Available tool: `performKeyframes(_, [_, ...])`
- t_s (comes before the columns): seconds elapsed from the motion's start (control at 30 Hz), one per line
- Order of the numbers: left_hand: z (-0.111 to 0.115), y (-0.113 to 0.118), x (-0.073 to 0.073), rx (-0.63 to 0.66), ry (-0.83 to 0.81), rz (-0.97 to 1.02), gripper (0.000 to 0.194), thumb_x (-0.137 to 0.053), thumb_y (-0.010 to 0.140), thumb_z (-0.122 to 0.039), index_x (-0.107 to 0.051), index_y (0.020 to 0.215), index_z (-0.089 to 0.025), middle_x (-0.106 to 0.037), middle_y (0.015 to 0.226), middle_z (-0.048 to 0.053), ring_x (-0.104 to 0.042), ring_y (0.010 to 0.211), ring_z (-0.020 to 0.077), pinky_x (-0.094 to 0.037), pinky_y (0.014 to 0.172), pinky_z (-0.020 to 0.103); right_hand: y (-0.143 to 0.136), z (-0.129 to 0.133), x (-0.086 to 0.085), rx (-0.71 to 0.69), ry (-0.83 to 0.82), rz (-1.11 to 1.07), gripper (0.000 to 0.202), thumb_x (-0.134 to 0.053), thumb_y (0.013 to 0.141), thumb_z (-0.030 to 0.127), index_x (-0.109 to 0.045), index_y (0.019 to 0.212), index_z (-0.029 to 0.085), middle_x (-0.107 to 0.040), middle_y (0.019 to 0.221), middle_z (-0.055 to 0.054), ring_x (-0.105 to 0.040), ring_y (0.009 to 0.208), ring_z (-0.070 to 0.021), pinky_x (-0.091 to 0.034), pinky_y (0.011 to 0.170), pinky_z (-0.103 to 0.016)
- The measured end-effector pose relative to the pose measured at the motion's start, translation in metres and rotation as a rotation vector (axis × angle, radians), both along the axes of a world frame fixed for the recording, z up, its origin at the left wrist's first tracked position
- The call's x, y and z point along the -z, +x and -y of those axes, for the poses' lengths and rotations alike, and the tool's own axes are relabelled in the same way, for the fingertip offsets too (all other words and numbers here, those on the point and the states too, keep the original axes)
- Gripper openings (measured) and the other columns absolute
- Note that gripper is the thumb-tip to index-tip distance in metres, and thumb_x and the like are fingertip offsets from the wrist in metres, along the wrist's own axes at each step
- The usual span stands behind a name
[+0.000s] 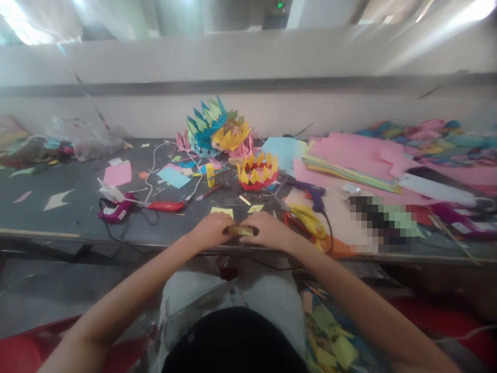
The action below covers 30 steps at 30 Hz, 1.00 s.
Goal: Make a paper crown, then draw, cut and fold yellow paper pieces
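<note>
Close to the table's front edge, my left hand (212,231) and my right hand (267,231) meet around a small yellowish strip of paper (239,230). The fingers of both hands are closed on its two ends, and part of it is hidden by them. Just beyond lie two pale yellow paper pieces (222,212). Ahead of my right hand stands a red and yellow paper crown (258,173). To its right are yellow-handled scissors (310,220) and a purple glue gun (310,194).
A yellow glue stick (210,175) stands upright mid-table. Stacked paper crowns (217,129) sit at the back. A red-handled tool (166,206) with a white cable lies left. Pink paper sheets (345,150) and a white power strip (437,190) lie right. Paper scraps (330,336) fill the space below.
</note>
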<state>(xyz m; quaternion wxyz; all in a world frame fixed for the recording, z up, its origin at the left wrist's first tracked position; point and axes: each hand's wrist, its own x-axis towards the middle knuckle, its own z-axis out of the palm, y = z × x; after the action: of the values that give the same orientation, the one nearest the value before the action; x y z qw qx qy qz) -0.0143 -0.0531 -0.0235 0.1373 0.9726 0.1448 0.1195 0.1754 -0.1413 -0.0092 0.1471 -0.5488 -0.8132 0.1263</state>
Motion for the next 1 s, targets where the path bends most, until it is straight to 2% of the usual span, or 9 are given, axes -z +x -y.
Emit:
performKeyframes(0.13, [-0.006, 0.002, 0.0, 0.03, -0.093, 0.004, 0.012, -0.056, 0.081, -0.019, -0.068, 0.082, -0.018, -0.067, 0.083, 0.004, -0.061, 0.08, 0.0162, -0.045, 0.074, 0.026, -0.009, -0.013, 0.003, 0.017, -0.082, -0.071, 0.011, -0.063, 0.079, 0.026, -0.069, 0.082, 0.017, -0.07, 0.081, -0.006, -0.061, 0.077, -0.0178, -0.041, 0.068, -0.027])
performKeyframes(0.3, [-0.013, 0.0, 0.004, 0.005, -0.216, 0.032, 0.012, -0.058, 0.08, -0.018, -0.068, 0.085, -0.016, -0.068, 0.084, 0.004, -0.061, 0.08, 0.0154, -0.046, 0.073, 0.024, -0.008, -0.019, 0.007, 0.051, -0.179, -0.195, 0.008, -0.063, 0.078, 0.021, -0.07, 0.081, 0.018, -0.07, 0.074, -0.001, -0.062, 0.068, -0.0126, -0.042, 0.063, -0.021])
performKeyframes(0.37, [-0.017, 0.001, 0.005, 0.021, -0.258, 0.034, 0.011, -0.06, 0.079, -0.018, -0.069, 0.085, -0.016, -0.068, 0.084, 0.003, -0.061, 0.08, 0.0142, -0.045, 0.073, 0.023, -0.006, -0.019, 0.009, 0.07, -0.199, -0.221, 0.009, -0.067, 0.075, 0.022, -0.07, 0.082, 0.017, -0.069, 0.07, 0.0, -0.061, 0.064, -0.0117, -0.042, 0.059, -0.02])
performKeyframes(0.5, [-0.022, 0.002, 0.001, 0.075, -0.318, -0.002, 0.009, -0.063, 0.078, -0.016, -0.07, 0.082, -0.018, -0.068, 0.081, 0.001, -0.061, 0.075, 0.0114, -0.045, 0.07, 0.019, -0.004, -0.018, 0.013, 0.102, -0.189, -0.219, 0.025, -0.074, 0.068, 0.03, -0.069, 0.087, 0.014, -0.065, 0.071, -0.002, -0.058, 0.062, -0.0119, -0.041, 0.057, -0.02])
performKeyframes(0.57, [-0.024, 0.003, -0.002, 0.084, -0.326, -0.025, 0.009, -0.064, 0.076, -0.016, -0.071, 0.083, -0.018, -0.068, 0.081, 0.001, -0.061, 0.075, 0.0116, -0.045, 0.07, 0.019, -0.005, -0.018, 0.014, 0.098, -0.179, -0.198, 0.025, -0.074, 0.068, 0.03, -0.069, 0.087, 0.014, -0.064, 0.07, -0.002, -0.056, 0.061, -0.0118, -0.04, 0.057, -0.021])
performKeyframes(0.73, [-0.025, 0.004, -0.005, 0.072, -0.297, -0.061, 0.012, -0.067, 0.073, -0.018, -0.071, 0.085, -0.017, -0.066, 0.082, 0.002, -0.06, 0.077, 0.0143, -0.044, 0.07, 0.022, -0.007, -0.022, 0.012, 0.056, -0.151, -0.114, 0.01, -0.065, 0.076, 0.022, -0.068, 0.083, 0.015, -0.063, 0.071, -0.002, -0.054, 0.064, -0.0126, -0.037, 0.06, -0.022])
performKeyframes(0.8, [-0.025, 0.005, -0.005, 0.074, -0.287, -0.072, 0.011, -0.065, 0.075, -0.015, -0.071, 0.083, -0.018, -0.066, 0.081, 0.002, -0.06, 0.076, 0.014, -0.044, 0.07, 0.022, -0.007, -0.023, 0.011, 0.043, -0.133, -0.075, 0.011, -0.063, 0.078, 0.025, -0.068, 0.082, 0.016, -0.062, 0.072, -0.003, -0.053, 0.066, -0.0137, -0.036, 0.061, -0.023])
performKeyframes(0.9, [-0.025, 0.005, -0.005, 0.07, -0.268, -0.084, 0.01, -0.065, 0.074, -0.016, -0.071, 0.082, -0.017, -0.066, 0.081, 0.003, -0.06, 0.076, 0.0146, -0.044, 0.07, 0.022, -0.007, -0.023, 0.01, 0.04, -0.116, -0.024, 0.016, -0.067, 0.075, 0.031, -0.067, 0.083, 0.017, -0.063, 0.074, -0.004, -0.053, 0.068, -0.0151, -0.034, 0.059, -0.024])
performKeyframes(1.0, [-0.025, 0.005, -0.006, 0.065, -0.255, -0.088, 0.011, -0.063, 0.075, -0.016, -0.071, 0.082, -0.018, -0.066, 0.082, 0.003, -0.06, 0.077, 0.0149, -0.044, 0.07, 0.023, -0.007, -0.023, 0.01, 0.041, -0.104, 0.007, 0.015, -0.067, 0.075, 0.03, -0.067, 0.083, 0.017, -0.064, 0.078, -0.005, -0.055, 0.071, -0.0166, -0.033, 0.059, -0.024])
